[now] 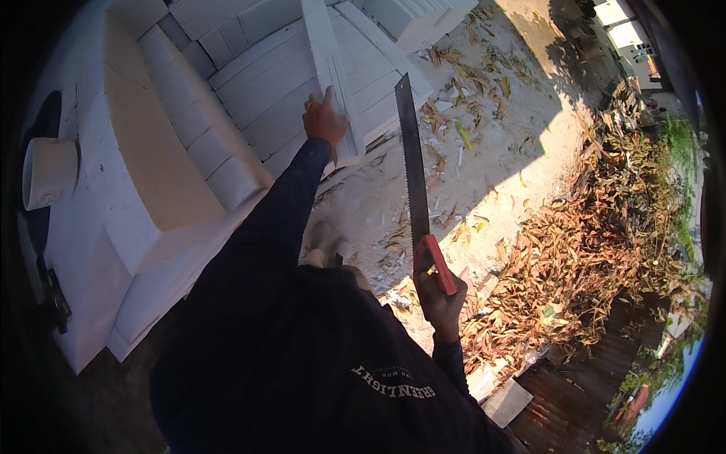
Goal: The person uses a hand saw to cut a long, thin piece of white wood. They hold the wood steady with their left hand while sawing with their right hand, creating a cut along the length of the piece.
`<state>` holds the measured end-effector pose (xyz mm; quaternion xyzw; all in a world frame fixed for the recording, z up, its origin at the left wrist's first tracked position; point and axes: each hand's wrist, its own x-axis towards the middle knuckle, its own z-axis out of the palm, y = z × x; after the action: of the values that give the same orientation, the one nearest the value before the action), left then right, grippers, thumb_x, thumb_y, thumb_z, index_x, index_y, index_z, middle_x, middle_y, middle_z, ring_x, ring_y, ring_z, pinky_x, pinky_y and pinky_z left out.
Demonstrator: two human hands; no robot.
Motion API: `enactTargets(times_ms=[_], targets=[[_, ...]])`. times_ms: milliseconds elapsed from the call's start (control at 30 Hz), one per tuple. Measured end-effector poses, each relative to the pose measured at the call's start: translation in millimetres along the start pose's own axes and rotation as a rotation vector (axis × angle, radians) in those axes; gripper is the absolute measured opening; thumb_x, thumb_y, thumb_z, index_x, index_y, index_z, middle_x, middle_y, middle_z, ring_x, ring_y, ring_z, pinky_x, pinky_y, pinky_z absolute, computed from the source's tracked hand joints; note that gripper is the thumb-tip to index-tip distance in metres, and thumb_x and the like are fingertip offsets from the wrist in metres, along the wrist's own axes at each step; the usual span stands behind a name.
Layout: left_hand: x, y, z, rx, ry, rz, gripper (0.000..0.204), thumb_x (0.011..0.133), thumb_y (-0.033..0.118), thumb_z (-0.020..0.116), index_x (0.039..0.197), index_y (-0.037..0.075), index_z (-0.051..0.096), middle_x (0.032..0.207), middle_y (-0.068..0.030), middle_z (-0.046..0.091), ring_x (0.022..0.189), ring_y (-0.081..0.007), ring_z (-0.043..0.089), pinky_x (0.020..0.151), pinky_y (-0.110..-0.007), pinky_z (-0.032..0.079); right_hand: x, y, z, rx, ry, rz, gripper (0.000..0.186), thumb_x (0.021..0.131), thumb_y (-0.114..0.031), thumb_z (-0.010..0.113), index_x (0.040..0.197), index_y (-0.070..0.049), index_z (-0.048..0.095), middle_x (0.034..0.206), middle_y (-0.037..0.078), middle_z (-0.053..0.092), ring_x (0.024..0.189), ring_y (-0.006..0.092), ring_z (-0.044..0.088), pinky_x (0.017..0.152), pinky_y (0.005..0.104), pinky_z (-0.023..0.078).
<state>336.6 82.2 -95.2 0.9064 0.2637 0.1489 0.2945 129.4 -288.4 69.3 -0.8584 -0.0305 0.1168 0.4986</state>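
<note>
a person's left hand (327,121) rests near the closest end of a board (324,49), which lies across a bed of blocks (265,83) ahead in a yard. the right hand (439,299), lower and to the right, holds a saw (411,151) pointing forward over ground (499,151) that stretches between the blocks and a heap of leaves (560,250) at right. a stack (151,136) stands at left, with a cup (57,174) by its outer side; another pile (423,23) sits at the far end, right of the board. at lower right, a roofing sheet (582,393) lies nearer than the heap, with a single brick (508,401) to its left.
</note>
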Motion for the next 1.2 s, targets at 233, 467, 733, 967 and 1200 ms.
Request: enactTargets(times_ms=[233, 467, 733, 967, 1200], targets=[[76, 3, 14, 0.226, -0.326, -0.085, 0.099, 0.070, 0.021, 0.087, 0.157, 0.016, 0.039, 0.150, -0.0243, 0.040, 0.137, -0.0393, 0.048, 0.107, -0.046, 0.050, -26, 19, -9, 0.107, 0.150, 0.110, 0.025, 0.087, -0.010, 0.070, 0.070, 0.000, 0.054, 0.059, 0.003, 0.050, 0.057, 0.0081, 0.045, 0.051, 0.0311, 0.038], [95, 3, -13, 0.547, -0.353, 0.123, 0.089, 0.067, 0.026, 0.086, 0.149, 0.014, 0.051, 0.149, -0.0160, 0.046, 0.140, -0.0338, 0.045, 0.109, -0.051, 0.045, -35, 8, -10, 0.180, 0.230, 0.097, 0.022, 0.096, -0.013, 0.065, 0.106, 0.005, 0.073, 0.072, 0.004, 0.066, 0.070, 0.0072, 0.058, 0.060, 0.0289, 0.046], [109, 13, -19, 0.436, -0.469, 0.349, 0.103, 0.058, 0.035, 0.094, 0.145, 0.002, 0.051, 0.149, -0.0248, 0.046, 0.140, -0.0407, 0.044, 0.112, -0.047, 0.044, -53, 11, -14, 0.063, 0.403, 0.139, 0.022, 0.096, -0.018, 0.068, 0.095, 0.004, 0.071, 0.062, 0.003, 0.056, 0.062, 0.0052, 0.050, 0.054, 0.0294, 0.042], [108, 5, -17, 0.434, -0.381, 0.394, 0.097, 0.058, 0.034, 0.095, 0.137, -0.004, 0.054, 0.136, -0.0241, 0.052, 0.132, -0.0389, 0.049, 0.109, -0.045, 0.047, -48, 22, -13, -0.001, 0.427, 0.172, 0.020, 0.090, -0.014, 0.069, 0.081, 0.003, 0.065, 0.058, 0.006, 0.053, 0.056, 0.0084, 0.050, 0.050, 0.0318, 0.041], [110, 28, -23, 0.543, -0.478, 0.326, 0.103, 0.056, 0.038, 0.095, 0.135, -0.009, 0.050, 0.139, -0.0236, 0.049, 0.133, -0.0376, 0.048, 0.109, -0.044, 0.047, -50, 39, -3, 0.027, 0.412, 0.118, 0.018, 0.091, -0.010, 0.069, 0.079, 0.002, 0.063, 0.057, 0.005, 0.051, 0.053, 0.0098, 0.051, 0.048, 0.0320, 0.040]])
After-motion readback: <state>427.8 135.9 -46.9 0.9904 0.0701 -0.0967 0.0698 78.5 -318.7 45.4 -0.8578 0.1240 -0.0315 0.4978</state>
